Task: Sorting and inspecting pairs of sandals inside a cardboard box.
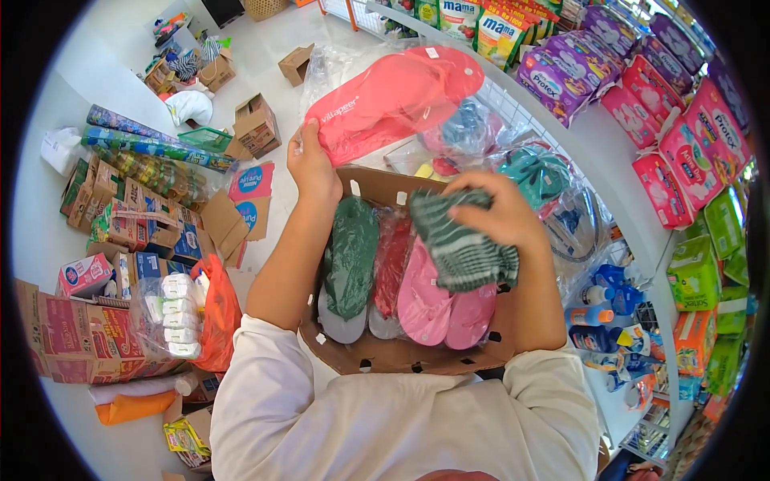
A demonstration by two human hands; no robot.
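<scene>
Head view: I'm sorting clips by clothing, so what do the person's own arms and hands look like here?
Both arms wear short, loose white sleeves that end above the elbow, part of a plain white top; the forearms are bare. The left hand and right hand are bare too: no gloves, watch, bracelet or rings show.

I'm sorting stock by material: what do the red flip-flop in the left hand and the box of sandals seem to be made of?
The red flip-flop looks like matte foam rubber: flat, smooth, no shine. The box looks like brown corrugated cardboard, with punched holes and bent edges.
</scene>
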